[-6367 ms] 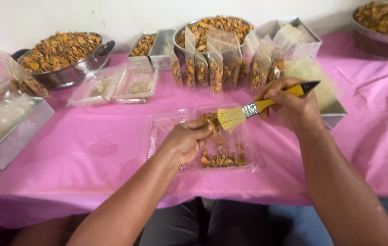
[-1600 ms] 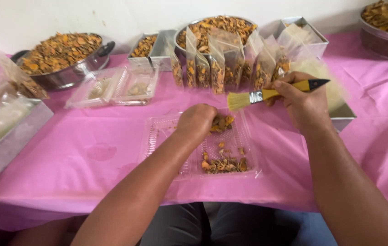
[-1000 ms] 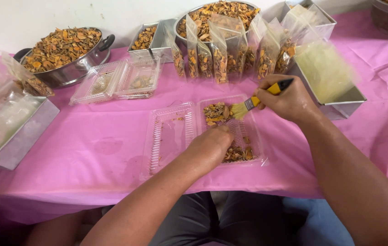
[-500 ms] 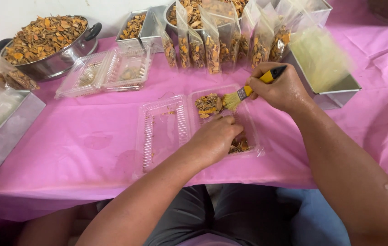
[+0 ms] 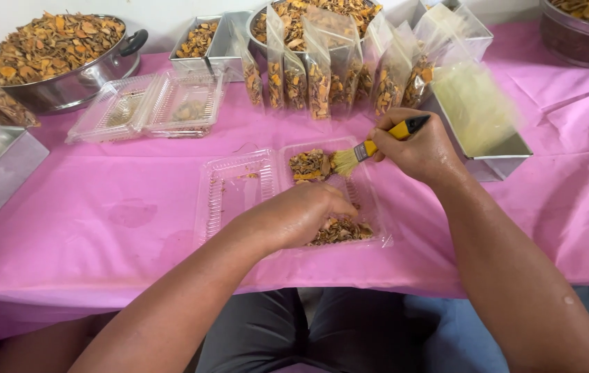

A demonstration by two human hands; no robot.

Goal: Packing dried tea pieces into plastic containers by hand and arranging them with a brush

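Open clear clamshell tray [image 5: 239, 190] on pink cloth, orange-brown dried pieces [image 5: 310, 166] inside, yellow-bristled brush [image 5: 367, 148] touching them

Two clamshell trays [image 5: 239, 190], one brush [image 5: 370, 146], two hands [image 5: 301, 214]

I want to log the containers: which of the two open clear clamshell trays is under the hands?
The near clamshell, at table centre under the left hand and brush. The other clamshell lies untouched by the pot.

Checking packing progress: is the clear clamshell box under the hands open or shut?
Open: the clamshell box lies spread flat, its left half bare, dried pieces in its right half.
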